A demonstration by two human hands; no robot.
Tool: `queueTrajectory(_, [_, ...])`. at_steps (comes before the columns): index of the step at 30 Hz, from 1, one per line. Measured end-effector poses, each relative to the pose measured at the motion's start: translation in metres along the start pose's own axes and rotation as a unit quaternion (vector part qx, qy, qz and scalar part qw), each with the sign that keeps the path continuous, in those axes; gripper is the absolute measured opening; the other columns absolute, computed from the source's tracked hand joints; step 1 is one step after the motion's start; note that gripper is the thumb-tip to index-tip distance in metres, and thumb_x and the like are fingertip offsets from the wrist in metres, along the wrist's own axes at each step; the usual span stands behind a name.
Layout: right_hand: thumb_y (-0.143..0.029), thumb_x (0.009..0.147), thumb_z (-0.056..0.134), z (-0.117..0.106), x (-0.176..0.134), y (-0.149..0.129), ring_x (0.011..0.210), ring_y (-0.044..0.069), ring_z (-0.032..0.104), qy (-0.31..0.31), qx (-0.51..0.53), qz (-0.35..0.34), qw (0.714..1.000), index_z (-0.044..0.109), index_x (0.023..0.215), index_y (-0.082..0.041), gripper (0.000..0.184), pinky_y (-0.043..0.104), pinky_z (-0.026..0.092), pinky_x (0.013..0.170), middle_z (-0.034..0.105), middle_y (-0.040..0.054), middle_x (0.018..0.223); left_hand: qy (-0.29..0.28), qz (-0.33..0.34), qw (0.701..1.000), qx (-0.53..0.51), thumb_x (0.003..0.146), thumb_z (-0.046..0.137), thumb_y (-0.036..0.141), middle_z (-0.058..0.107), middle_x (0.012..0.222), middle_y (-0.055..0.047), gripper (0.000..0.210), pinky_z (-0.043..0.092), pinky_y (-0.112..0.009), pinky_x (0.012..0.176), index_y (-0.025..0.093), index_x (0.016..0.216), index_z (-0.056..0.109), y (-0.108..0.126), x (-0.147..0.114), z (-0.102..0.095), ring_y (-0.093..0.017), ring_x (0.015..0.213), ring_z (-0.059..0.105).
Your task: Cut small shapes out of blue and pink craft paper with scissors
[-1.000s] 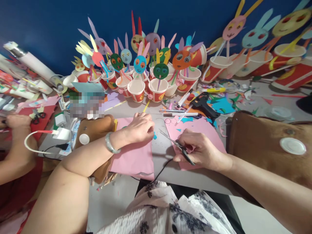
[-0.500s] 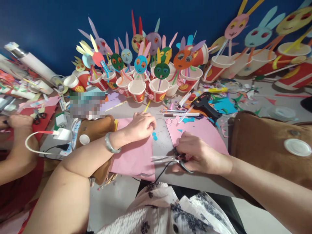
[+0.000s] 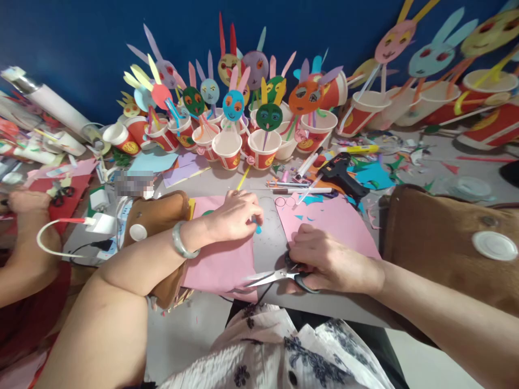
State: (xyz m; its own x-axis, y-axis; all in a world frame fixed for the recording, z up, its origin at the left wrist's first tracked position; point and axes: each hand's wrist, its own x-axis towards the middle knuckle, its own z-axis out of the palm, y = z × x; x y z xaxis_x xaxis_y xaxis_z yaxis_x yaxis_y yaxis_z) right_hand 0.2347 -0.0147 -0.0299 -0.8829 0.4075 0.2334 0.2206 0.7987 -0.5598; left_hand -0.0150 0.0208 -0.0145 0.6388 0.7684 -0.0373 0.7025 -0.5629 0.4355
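My right hand (image 3: pixel 318 256) grips the dark loops of a pair of scissors (image 3: pixel 273 277); the blades point left and lie slightly apart. On the left, my left hand (image 3: pixel 241 216) has curled fingers, with their tips on a small blue paper piece (image 3: pixel 258 229). Beneath that hand lies a pink paper sheet (image 3: pixel 221 265), and the green edge of a paper piece (image 3: pixel 208 213) peeks out by the wrist. A second pink sheet (image 3: pixel 340 216), with circles drawn at its corner and blue scraps on it, is behind my right hand.
Paper cups (image 3: pixel 227 148) with rabbit-faced paper figures line the back. A black glue gun (image 3: pixel 344 175), pens (image 3: pixel 302 190) and paper scraps lie to the right. Brown cushions (image 3: pixel 446 248) flank the sheets. At far left, a co-worker's arm (image 3: pixel 28 243) rests near a power strip with a charger (image 3: pixel 101 223).
My left hand has shifted slightly right and down onto the blue paper piece. The scissor blades have tilted downward to the left, and a green paper edge now shows beside my left wrist.
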Motion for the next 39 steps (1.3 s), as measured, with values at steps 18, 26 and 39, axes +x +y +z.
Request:
queueTrajectory(18, [-0.055, 0.09, 0.062, 0.003, 0.001, -0.001, 0.061, 0.017, 0.045, 0.004, -0.005, -0.015, 1.0, 0.058, 0.065, -0.019, 0.044, 0.031, 0.032, 0.068, 0.052, 0.0001, 0.056, -0.013, 0.094, 0.991, 0.09, 0.095, 0.044, 0.015, 0.059, 0.101, -0.008, 0.019, 0.034, -0.041, 0.093, 0.016, 0.086, 0.061, 0.003, -0.004, 0.006, -0.023, 0.099, 0.049])
queueTrajectory(26, [-0.058, 0.088, 0.064, -0.001, 0.003, -0.002, 0.059, 0.015, 0.048, 0.041, 0.043, 0.01, 0.998, 0.051, 0.061, -0.02, 0.048, 0.031, 0.034, 0.068, 0.051, -0.0013, 0.055, 0.023, 0.002, 0.988, -0.153, 0.081, 0.057, 0.011, 0.063, 0.085, -0.003, 0.007, 0.044, -0.033, 0.082, 0.016, 0.078, 0.06, 0.006, 0.003, 0.002, -0.016, 0.083, 0.057])
queueTrajectory(39, [-0.041, 0.076, 0.077, 0.003, 0.006, -0.005, 0.064, 0.017, 0.062, 0.257, 0.189, 0.314, 0.894, 0.063, 0.081, -0.02, 0.026, 0.03, 0.049, 0.062, 0.067, 0.0025, 0.076, 0.034, -0.055, 0.885, -0.46, 0.08, 0.067, 0.015, 0.064, 0.076, -0.001, 0.005, 0.047, -0.022, 0.066, 0.014, 0.079, 0.062, 0.026, 0.0, 0.013, -0.009, 0.069, 0.058])
